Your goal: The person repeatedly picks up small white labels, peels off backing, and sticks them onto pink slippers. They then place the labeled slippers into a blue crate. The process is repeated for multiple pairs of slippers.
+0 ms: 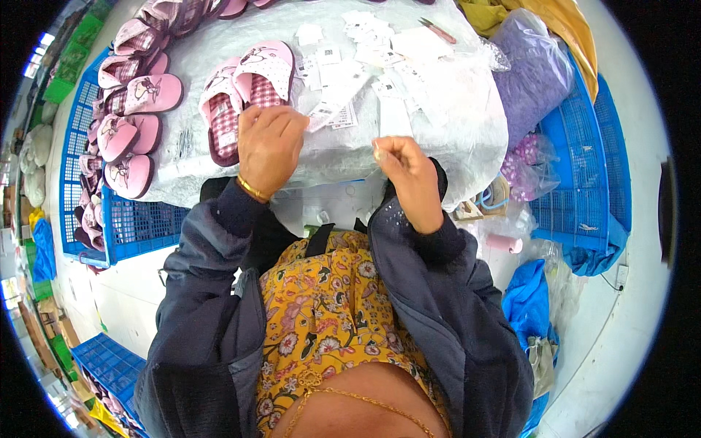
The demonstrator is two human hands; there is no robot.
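A pair of pink slippers (264, 64) with dark red checked insoles lies side by side on the plastic-covered table, toes pointing away. My left hand (270, 146) is over the heel of the right slipper, its fingers curled; whatever they hold is hidden. Close to its fingertips lie white paper tags (343, 91), spread across the middle of the table. My right hand (412, 179) hovers at the table's near edge, thumb and forefinger pinched together. Something tiny and pale shows at their tips, too small to name.
More pink slippers (155, 93) line the table's left edge. Tweezers or small snips (437, 31) lie at the far right. Blue crates (573, 175) stand to the right beside a purple plastic-wrapped bundle (529, 73). Another blue crate (146, 226) holds slippers at the left.
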